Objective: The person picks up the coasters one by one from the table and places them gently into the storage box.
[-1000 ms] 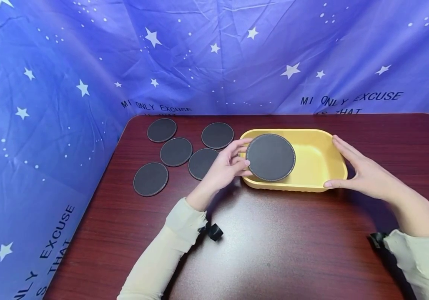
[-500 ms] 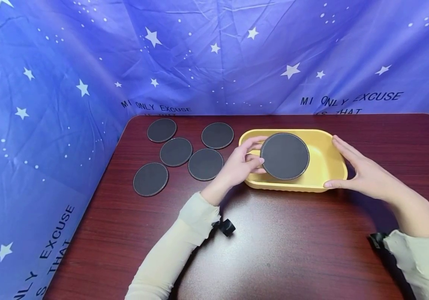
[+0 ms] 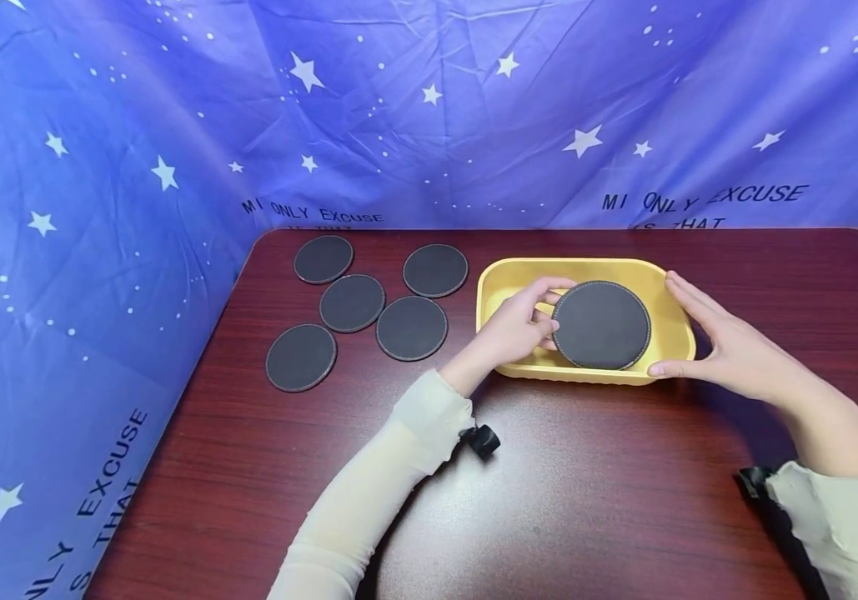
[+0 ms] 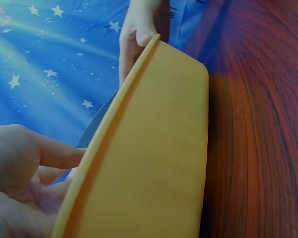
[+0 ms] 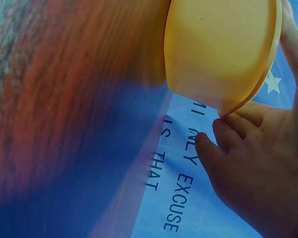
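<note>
While left hand (image 3: 514, 329) pinches disc (image 3: 602, 325) (black), both shifted rightward.

1. Your left hand (image 3: 522, 327) pinches a black coaster (image 3: 603, 325) by its left edge, over or inside the yellow tub (image 3: 664, 325); which is unclear.
2. Your right hand (image 3: 740, 346) holds the tub's right end.
3. Five more coasters (image 3: 352, 303) lie on the table (image 3: 549, 500), left of the tub.
4. A starry blue curtain (image 3: 436, 142) hangs behind.
</note>
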Tool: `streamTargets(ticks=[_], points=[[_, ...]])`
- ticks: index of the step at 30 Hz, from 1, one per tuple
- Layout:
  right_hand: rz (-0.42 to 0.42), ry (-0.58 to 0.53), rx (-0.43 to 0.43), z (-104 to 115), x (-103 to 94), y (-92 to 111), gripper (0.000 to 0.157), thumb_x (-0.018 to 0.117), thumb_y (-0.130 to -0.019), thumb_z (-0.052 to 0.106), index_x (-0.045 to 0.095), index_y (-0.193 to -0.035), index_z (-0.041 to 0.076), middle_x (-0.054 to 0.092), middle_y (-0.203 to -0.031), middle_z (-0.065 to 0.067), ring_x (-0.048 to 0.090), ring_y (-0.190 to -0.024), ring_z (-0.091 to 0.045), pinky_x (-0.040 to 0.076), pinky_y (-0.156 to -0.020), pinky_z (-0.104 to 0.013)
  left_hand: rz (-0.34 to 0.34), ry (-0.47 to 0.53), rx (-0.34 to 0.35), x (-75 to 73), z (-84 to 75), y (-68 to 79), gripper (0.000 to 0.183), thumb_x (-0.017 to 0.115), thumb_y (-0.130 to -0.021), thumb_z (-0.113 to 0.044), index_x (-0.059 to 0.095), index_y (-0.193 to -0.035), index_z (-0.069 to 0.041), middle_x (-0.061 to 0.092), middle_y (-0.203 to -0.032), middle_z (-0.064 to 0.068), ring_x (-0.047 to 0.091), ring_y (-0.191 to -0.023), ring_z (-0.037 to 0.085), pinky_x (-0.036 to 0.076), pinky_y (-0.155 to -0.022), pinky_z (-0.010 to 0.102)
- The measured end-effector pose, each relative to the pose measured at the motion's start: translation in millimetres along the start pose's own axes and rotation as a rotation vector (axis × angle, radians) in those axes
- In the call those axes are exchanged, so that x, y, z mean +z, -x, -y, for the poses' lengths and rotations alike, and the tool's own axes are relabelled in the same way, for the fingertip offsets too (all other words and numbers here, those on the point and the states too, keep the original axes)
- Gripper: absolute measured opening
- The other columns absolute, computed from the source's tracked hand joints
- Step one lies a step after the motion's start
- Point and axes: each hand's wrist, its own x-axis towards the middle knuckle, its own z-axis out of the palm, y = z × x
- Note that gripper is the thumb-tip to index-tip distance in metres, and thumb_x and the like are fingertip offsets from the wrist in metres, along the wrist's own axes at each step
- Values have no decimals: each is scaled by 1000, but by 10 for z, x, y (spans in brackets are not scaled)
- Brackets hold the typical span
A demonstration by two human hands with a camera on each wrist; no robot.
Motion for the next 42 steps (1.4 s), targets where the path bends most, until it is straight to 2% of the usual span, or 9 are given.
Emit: streamTargets(ticks=[12, 19, 25, 27, 29, 33, 34, 38, 42], points=[[-11, -19, -6, 3, 10, -5, 113, 89, -71, 15, 19, -160, 11, 9, -169, 3, 6, -145, 12, 7, -104, 6, 66, -59, -82, 110, 67, -199, 54, 50, -95, 13, 50, -143, -12, 59, -126, 17, 62, -75, 9, 63, -67, 30], [5, 0, 22, 9, -9, 6, 114, 87, -73, 17, 15, -161, 14, 8, -169, 3, 4, -146, 12, 7, -103, 5, 77, -76, -157, 118, 81, -217, 52, 51, -95, 13, 49, -142, -9, 60, -131, 19, 65, -85, 16, 62, -65, 26], [5, -4, 24, 10, 7, 1, 113, 87, -73, 17, 15, -161, 15, 7, -169, 4, 4, -146, 11, 7, -102, 5, 72, -132, -201, 119, 91, -216, 51, 51, -95, 12, 48, -142, -6, 58, -138, 19, 66, -81, 18, 60, -63, 21], [4, -9, 24, 9, 14, -3, 114, 87, -73, 16, 15, -161, 15, 7, -169, 4, 4, -147, 11, 7, -102, 6, 70, -167, -204, 115, 102, -225, 51, 52, -94, 12, 47, -142, -3, 55, -143, 19, 67, -88, 20, 60, -67, 21], [3, -11, 23, 3, 15, -4, 114, 87, -73, 16, 15, -161, 15, 7, -169, 4, 4, -147, 11, 7, -102, 6, 68, -253, -205, 110, 104, -237, 51, 55, -94, 8, 46, -143, -2, 52, -146, 16, 63, -106, 19, 58, -82, 19], [-1, -10, 19, -6, 20, -6, 114, 88, -72, 15, 16, -161, 15, 8, -169, 5, 5, -146, 12, 7, -101, 8, 87, -351, -199, 90, 109, -241, 58, 61, -95, -2, 39, -148, -3, 48, -149, 13, 50, -132, 22, 42, -108, 20], [-1, -9, 18, -7, 20, -6, 114, 88, -72, 15, 16, -161, 15, 8, -169, 5, 5, -146, 12, 7, -100, 8, 96, -350, -200, 85, 110, -240, 60, 62, -95, -4, 37, -150, -3, 48, -150, 13, 49, -134, 22, 39, -110, 19], [-2, -11, 19, -3, 18, -4, 114, 88, -72, 15, 16, -161, 14, 8, -169, 3, 5, -146, 11, 7, -100, 8, 144, -206, -222, 76, 114, -238, 66, 59, -96, -4, 27, -153, -2, 43, -154, 15, 48, -138, 27, 40, -113, 24], [-2, -14, 23, 2, 17, -2, 114, 88, -72, 15, 16, -161, 13, 8, -169, 2, 5, -147, 11, 7, -100, 8, 163, -92, -239, 76, 119, -238, 65, 55, -97, 0, 24, -154, -2, 45, -153, 17, 48, -139, 29, 45, -110, 25]])
